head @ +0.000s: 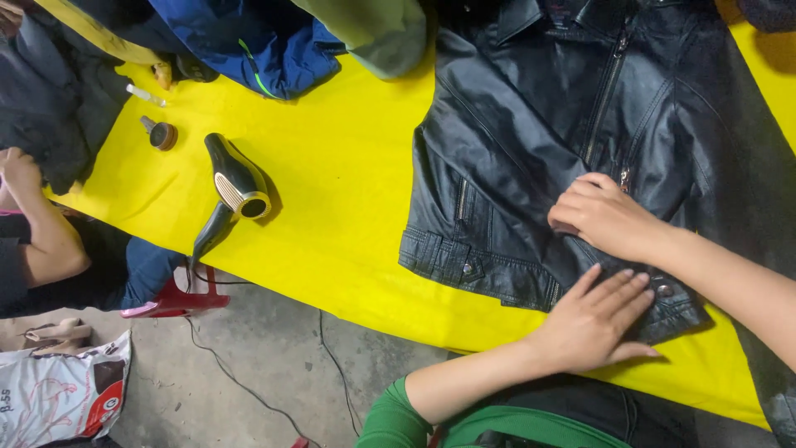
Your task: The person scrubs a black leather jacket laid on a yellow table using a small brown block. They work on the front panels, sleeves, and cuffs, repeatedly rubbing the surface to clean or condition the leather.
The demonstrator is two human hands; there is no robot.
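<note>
A black leather jacket (539, 124) lies spread on a yellow table cover (340, 182), collar away from me, front zipper running down its middle. My left hand (593, 323) lies flat with fingers stretched out on the jacket's bottom hem, beside a metal snap button. My right hand (601, 217) rests just above it near the lower end of the zipper, fingers curled down into the leather as if pinching it. A green sleeve covers my left upper arm.
A black hair dryer (236, 187) with gold trim lies at the table's left, its cable trailing to the concrete floor. A small round brush (161, 134) and a small tube (146, 94) lie beyond it. Blue (257, 41), green and dark garments are piled at the back. Another person's arm (37, 228) shows at left, above a red stool (178, 300) and a printed bag (62, 390).
</note>
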